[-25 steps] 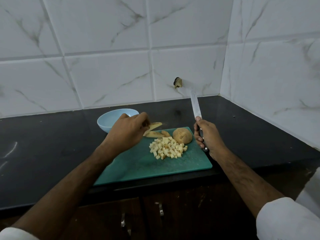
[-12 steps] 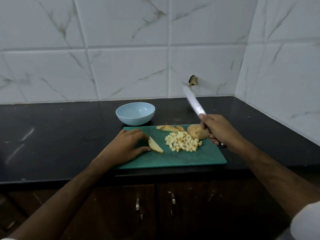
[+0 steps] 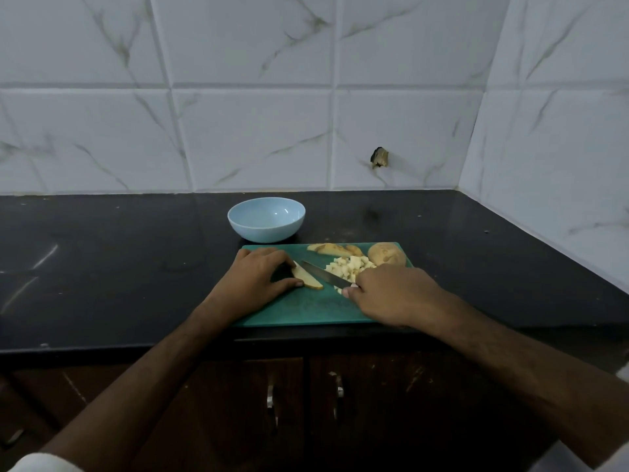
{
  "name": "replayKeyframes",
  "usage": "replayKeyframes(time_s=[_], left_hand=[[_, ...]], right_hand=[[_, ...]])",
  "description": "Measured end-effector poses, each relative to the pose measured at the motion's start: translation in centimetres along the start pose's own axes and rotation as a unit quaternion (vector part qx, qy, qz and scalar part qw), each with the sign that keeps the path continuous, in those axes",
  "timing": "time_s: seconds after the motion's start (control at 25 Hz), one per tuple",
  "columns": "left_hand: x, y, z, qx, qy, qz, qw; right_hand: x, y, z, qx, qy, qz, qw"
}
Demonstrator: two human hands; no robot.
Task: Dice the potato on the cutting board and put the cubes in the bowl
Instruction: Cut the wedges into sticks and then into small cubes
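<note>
Lowered from mid-air, knife (image 3: 322, 277) in the gripping right hand (image 3: 394, 294) now meets the potato wedge (image 3: 307, 278), which the left hand (image 3: 257, 279) pins between thumb and fingertips.

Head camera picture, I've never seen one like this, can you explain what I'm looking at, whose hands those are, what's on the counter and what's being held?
There is no machine here. The camera sits on a person's head and looks forward and down, so the two arms reaching in from the bottom are that person's own.

On the black counter lies a green cutting board. Behind it stands a light blue bowl, with nothing visible inside. On the board are a pile of potato cubes, some wedges at the far edge, and an uncut potato piece.

The left hand steadies one potato slice with its fingers. The right hand grips a knife, its blade lying against that slice.
</note>
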State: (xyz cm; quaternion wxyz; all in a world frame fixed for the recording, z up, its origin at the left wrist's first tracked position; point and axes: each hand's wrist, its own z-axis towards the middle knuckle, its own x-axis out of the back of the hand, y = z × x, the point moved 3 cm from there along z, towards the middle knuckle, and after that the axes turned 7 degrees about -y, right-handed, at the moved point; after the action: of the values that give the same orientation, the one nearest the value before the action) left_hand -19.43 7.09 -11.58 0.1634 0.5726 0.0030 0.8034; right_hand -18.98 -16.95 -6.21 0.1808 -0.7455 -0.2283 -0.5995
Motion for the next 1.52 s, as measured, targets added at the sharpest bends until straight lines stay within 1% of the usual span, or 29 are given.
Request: replayKeyframes(time_s=[0.08, 0.2, 0.28, 0.44, 0.6, 0.92, 1.12, 1.28, 1.4, 1.52], left_hand=[[0.0, 0.1, -0.1, 0.004, 0.014, 0.011, 1.0], [0.0, -0.1, -0.2, -0.003, 0.011, -0.019, 1.0], [-0.2, -0.3, -0.2, -0.011, 0.01, -0.036, 0.999], [-0.3, -0.4, -0.2, 0.004, 0.014, -0.022, 1.0], [-0.2, -0.1, -0.2, 0.013, 0.008, -0.006, 1.0], [-0.3, -0.4, -0.2, 0.011, 0.01, -0.004, 1.0], [-0.4, -0.5, -0.1, 0.01, 0.011, 0.005, 1.0], [-0.4, -0.5, -0.1, 0.004, 0.008, 0.003, 1.0], [-0.3, -0.4, -0.1, 0.001, 0.008, 0.01, 1.0], [-0.2, -0.3, 0.0, 0.001, 0.008, 0.022, 1.0]], right_hand=[[-0.4, -0.5, 0.0, 0.008, -0.019, 0.025, 0.999], [-0.3, -0.6, -0.3, 0.006, -0.096, 0.143, 0.985], [0.5, -0.4, -0.6, -0.002, -0.114, 0.165, 0.98], [2.0, -0.4, 0.0, -0.011, -0.059, 0.161, 0.985], [2.5, -1.7, 1.4, -0.017, -0.038, 0.113, 0.993], [3.3, -3.0, 1.6, -0.017, -0.052, 0.076, 0.996], [3.6, -4.3, 1.8, -0.017, -0.065, 0.016, 0.998], [3.3, -4.6, 2.3, -0.018, -0.106, 0.025, 0.994], [2.0, -4.1, 1.2, 0.004, -0.092, 0.008, 0.996], [0.3, -2.7, -1.2, 0.023, -0.111, 0.064, 0.992]])
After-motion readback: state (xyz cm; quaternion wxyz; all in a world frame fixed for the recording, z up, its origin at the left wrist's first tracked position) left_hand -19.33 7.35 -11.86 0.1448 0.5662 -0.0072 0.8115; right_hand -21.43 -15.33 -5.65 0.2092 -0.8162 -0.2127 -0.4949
